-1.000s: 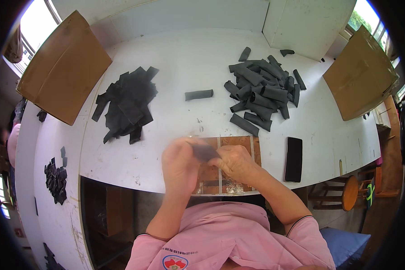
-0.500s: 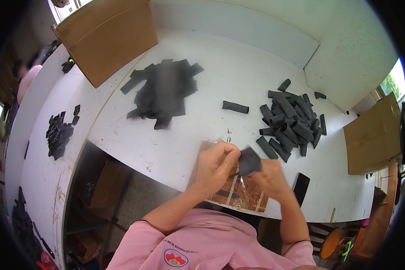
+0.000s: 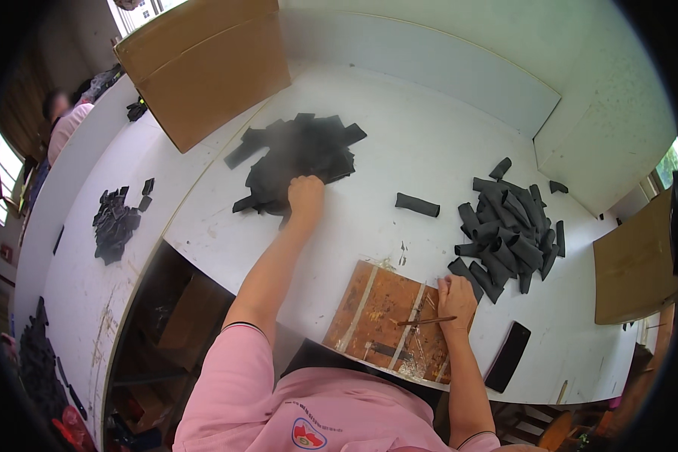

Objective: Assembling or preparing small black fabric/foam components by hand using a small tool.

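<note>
My left hand [image 3: 306,200] reaches forward to the near edge of a heap of flat black fabric-like pieces [image 3: 301,154]. Its fingers are curled down on the heap, with the tips hidden. My right hand [image 3: 457,300] is closed at the right edge of a brown board [image 3: 388,295]. A thin brown stick [image 3: 427,321] sticks out leftward from under its palm. Beyond its fingertips lies a pile of rolled black tubes [image 3: 508,226]; the nearest tube touches or almost touches the fingers. One tube [image 3: 417,204] lies apart between heap and pile.
A phone [image 3: 508,356] lies right of the board. Cardboard boxes stand at the back left [image 3: 203,71] and far right [image 3: 636,260]. Small black pieces [image 3: 115,222] lie on the left table section. A person in pink [image 3: 69,124] is beyond the left partition.
My hands have parted. The left has moved forward and left to the flat heap; the right has let go of the black piece and come down by the tubes. The view has shifted slightly.
</note>
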`<state>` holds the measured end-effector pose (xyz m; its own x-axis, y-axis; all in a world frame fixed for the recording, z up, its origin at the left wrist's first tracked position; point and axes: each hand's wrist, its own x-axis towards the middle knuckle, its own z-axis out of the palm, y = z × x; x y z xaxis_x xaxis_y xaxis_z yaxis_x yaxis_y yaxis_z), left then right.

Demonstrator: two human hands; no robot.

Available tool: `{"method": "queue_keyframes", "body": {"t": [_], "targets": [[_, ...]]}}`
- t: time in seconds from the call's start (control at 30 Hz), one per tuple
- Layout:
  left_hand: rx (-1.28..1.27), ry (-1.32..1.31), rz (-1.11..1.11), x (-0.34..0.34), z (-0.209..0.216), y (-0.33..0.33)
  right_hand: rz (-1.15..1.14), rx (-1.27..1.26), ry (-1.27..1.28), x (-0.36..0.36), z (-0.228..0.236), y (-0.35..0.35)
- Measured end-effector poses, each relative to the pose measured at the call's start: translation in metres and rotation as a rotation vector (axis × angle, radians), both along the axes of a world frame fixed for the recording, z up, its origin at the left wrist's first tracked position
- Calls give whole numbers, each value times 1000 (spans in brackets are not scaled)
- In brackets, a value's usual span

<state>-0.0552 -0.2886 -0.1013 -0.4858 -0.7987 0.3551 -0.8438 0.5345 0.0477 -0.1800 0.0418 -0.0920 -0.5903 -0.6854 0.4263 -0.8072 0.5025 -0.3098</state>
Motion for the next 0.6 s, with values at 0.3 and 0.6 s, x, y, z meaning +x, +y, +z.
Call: {"method": "queue_keyframes", "body": {"t": [0.3, 0.6], "targets": [[-50, 187, -201, 17, 56, 52, -58, -96, -214, -6, 2, 5], [306, 210, -663, 56, 42, 180, -21, -162, -180, -17, -2, -1]]}}
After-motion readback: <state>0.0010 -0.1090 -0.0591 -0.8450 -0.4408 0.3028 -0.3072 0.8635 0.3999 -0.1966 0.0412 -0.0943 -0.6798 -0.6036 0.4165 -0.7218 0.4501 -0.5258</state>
